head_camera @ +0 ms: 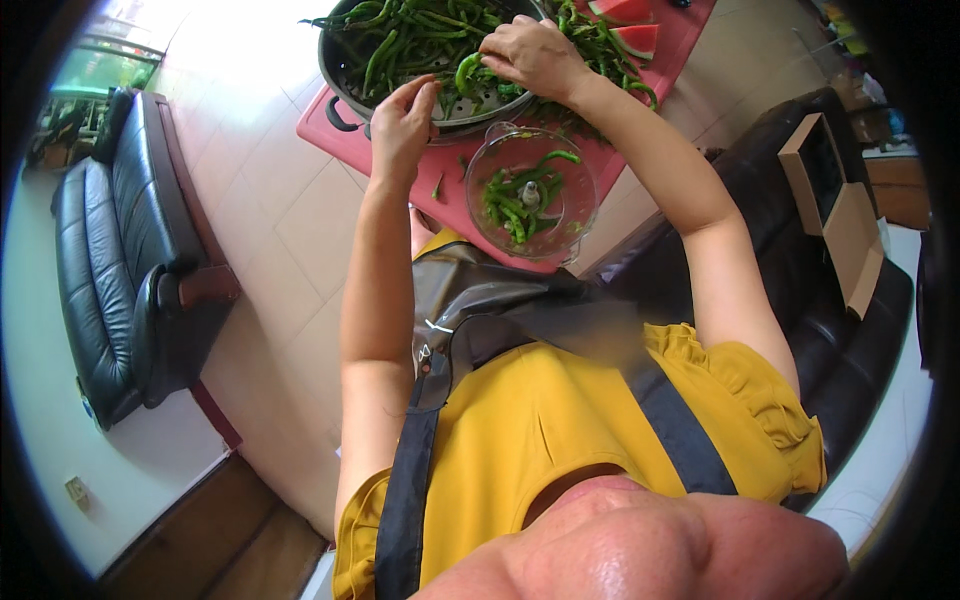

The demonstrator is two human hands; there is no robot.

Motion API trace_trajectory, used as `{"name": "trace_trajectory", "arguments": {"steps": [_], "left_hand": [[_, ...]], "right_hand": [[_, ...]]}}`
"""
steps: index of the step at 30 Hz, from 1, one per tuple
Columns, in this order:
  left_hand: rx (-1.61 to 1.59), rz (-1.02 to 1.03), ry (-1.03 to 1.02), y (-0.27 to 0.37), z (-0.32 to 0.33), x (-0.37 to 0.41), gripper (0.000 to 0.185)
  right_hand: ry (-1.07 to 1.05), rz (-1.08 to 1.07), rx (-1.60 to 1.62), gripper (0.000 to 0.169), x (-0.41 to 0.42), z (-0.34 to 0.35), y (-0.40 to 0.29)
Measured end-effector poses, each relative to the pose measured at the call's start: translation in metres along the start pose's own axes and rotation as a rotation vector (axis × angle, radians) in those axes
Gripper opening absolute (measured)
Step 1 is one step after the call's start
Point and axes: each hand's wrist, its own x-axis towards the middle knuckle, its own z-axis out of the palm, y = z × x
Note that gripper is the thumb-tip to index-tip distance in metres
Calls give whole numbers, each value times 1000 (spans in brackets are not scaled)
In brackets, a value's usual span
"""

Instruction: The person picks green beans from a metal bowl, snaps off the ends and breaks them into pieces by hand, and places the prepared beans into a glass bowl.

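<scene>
A wide metal steamer pot (341,88) with a perforated bottom holds many long green chili peppers (427,30). Over its near side, the fingers of my right hand (536,61) pinch one curved green pepper (466,73). My left hand (403,120) is at the pot's near left rim, thumb and fingertips drawn together; whether something small sits between them cannot be made out. Closer to me stands a clear plastic chopper bowl (581,187) with a central post (530,193), and broken pepper pieces (517,214) lie around that post.
The red table (450,161) carries pot and bowl, with stem scraps (438,186) on it. Watermelon slices (636,39) and more peppers (600,56) lie right of the pot. A dark sofa (847,352) with an opened cardboard box (844,240) is at right, another sofa (105,247) at left.
</scene>
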Motion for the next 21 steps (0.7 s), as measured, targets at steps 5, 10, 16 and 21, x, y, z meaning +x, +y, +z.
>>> {"name": "trace_trajectory", "arguments": {"steps": [5,10,16,21], "left_hand": [[62,-25,-192,-1,13,30,32],[215,45,-147,-1,22,32,33],[280,101,-210,-6,32,33,34],[455,213,-252,4,50,31,34]], "right_hand": [[60,-98,-68,16,-1,-16,-11],[-8,-113,-227,16,-7,-12,-13],[-71,-89,-227,15,-22,-12,-11],[-85,-68,-84,13,-35,-20,-7]]}}
